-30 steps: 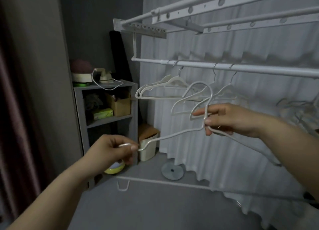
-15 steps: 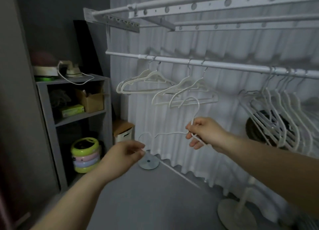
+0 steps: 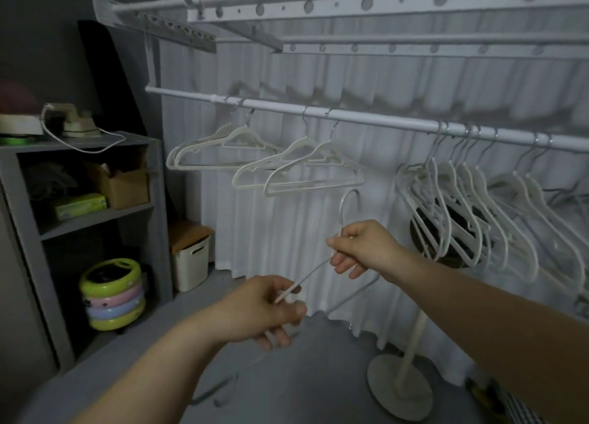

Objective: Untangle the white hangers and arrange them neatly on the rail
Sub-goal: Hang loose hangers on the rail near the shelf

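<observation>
A thin white hanger [image 3: 349,207] is held below the white rail [image 3: 366,120], hook pointing up. My right hand [image 3: 360,248] grips its neck just under the hook. My left hand [image 3: 264,309] pinches the end of its left shoulder arm, lower and nearer to me. Several white hangers [image 3: 274,165] hang spaced out on the left part of the rail. A crowded, overlapping bunch of white hangers [image 3: 471,207] hangs on the right part.
A grey shelf unit [image 3: 79,207] stands at left with an iron, boxes and stacked coloured tubs. A white bin [image 3: 191,261] sits by the curtain. A round stand base [image 3: 398,388] rests on the floor at right. A drying rack [image 3: 350,6] runs overhead.
The view has swung right, showing the bunched hangers. My left hand moved closer to my right hand and lower, still on the hanger's arm. My right hand keeps its hold at the neck.
</observation>
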Demonstrator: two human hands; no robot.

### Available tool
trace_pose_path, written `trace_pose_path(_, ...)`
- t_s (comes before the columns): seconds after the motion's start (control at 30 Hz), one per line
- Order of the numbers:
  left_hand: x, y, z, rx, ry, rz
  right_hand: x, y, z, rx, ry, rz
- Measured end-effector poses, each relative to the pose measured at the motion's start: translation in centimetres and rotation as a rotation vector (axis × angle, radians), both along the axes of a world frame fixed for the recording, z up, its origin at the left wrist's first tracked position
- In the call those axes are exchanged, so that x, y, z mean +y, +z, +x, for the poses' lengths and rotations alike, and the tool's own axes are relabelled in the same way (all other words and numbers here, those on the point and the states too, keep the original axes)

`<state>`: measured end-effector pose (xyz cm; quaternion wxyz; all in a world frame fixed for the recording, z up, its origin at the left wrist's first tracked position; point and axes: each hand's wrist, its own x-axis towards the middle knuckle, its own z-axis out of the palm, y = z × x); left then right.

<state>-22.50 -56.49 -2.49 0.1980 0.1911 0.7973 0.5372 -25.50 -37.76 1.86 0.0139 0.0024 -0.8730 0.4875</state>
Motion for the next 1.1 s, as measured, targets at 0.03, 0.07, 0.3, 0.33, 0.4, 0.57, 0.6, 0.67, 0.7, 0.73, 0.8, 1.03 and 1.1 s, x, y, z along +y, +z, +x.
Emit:
trace_pose_path(0.03, 0.4, 0.2, -0.4, -0.021, -0.013, 0.012, 0.4, 0.4, -0.3, 0.015, -0.002, 0.013)
trace_pose_path(0.07, 0.8, 0.4, -0.8, -0.049, -0.015, 0.045, 0.9, 0.7, -0.7, 0.025, -0.003, 0.031)
trace_pose_path(0.3, 3.1, 2.1, -5.6, -0.096, -0.009, 0.193, 4.8, 3.9, -4.5, -0.054, 0.076, 0.24)
trace_pose_path(0.33, 3.6, 2.6, -6.5, -0.081, 0.004, 0.197, 5.4, 4.6, -5.2, -0.032, 0.074, 0.257)
trace_pose_path(0.4, 4.6, 3.6, -8.4, -0.045, 0.035, 0.214, 7.2, 6.4, -6.8, 0.083, 0.033, 0.343)
trace_pose_path(0.57, 8.0, 6.3, -13.2, 0.046, 0.124, 0.296, 12.8, 10.4, -9.7, 0.499, -0.196, 0.767)
trace_pose_path(0.6, 8.8, 6.7, -13.9, 0.057, 0.139, 0.316, 14.0, 11.0, -10.2, 0.556, -0.227, 0.831)
trace_pose_path(0.67, 10.3, 7.3, -15.2, 0.077, 0.16, 0.343, 16.2, 11.7, -11.6, 0.636, -0.273, 0.961)
trace_pose_path(0.7, 11.1, 7.5, -15.8, 0.093, 0.17, 0.352, 17.2, 12.0, -12.4, 0.656, -0.288, 1.027)
trace_pose_path(0.73, 11.8, 7.7, -16.3, 0.112, 0.178, 0.361, 18.0, 12.2, -13.1, 0.659, -0.296, 1.085)
trace_pose_path(0.8, 13.2, 7.9, -17.2, 0.153, 0.189, 0.381, 19.3, 12.3, -14.4, 0.624, -0.318, 1.156)
trace_pose_path(1.03, 17.1, 8.7, -19.4, 0.193, 0.188, 0.429, 21.6, 12.2, -15.7, 0.552, -0.317, 1.208)
trace_pose_path(1.1, 18.1, 8.8, -20.1, 0.195, 0.176, 0.44, 21.8, 12.2, -15.5, 0.561, -0.315, 1.221)
